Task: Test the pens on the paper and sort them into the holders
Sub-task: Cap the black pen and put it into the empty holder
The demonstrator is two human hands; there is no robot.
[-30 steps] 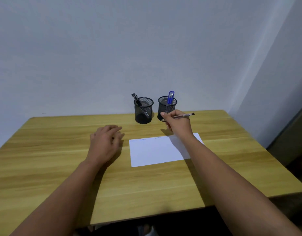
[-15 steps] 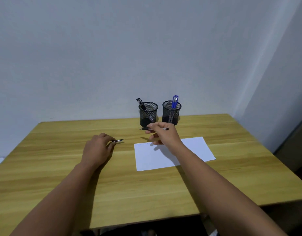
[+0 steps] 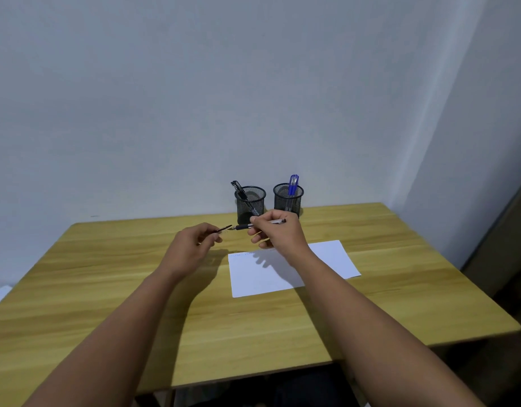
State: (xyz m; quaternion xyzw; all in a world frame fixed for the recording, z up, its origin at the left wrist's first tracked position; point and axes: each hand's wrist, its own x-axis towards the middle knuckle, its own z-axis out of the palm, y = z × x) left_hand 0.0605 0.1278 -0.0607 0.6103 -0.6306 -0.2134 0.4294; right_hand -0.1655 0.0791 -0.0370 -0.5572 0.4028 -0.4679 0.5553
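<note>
We have lifted our left hand (image 3: pixel 194 245) off the table (image 3: pixel 106 289) with the pen cap (image 3: pixel 222 229), and swung the pen (image 3: pixel 244 227) in our right hand (image 3: pixel 275 230) tip-first to meet it.

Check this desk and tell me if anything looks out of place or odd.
Nothing is spilled or damaged. The paper lies slightly askew on the table. The right hand holds a pen, the left hand its cap. Both holders stand upright.

Nothing legible; faint scribbles along the top edge of the paper (image 3: pixel 285 268) are too small to read.
</note>
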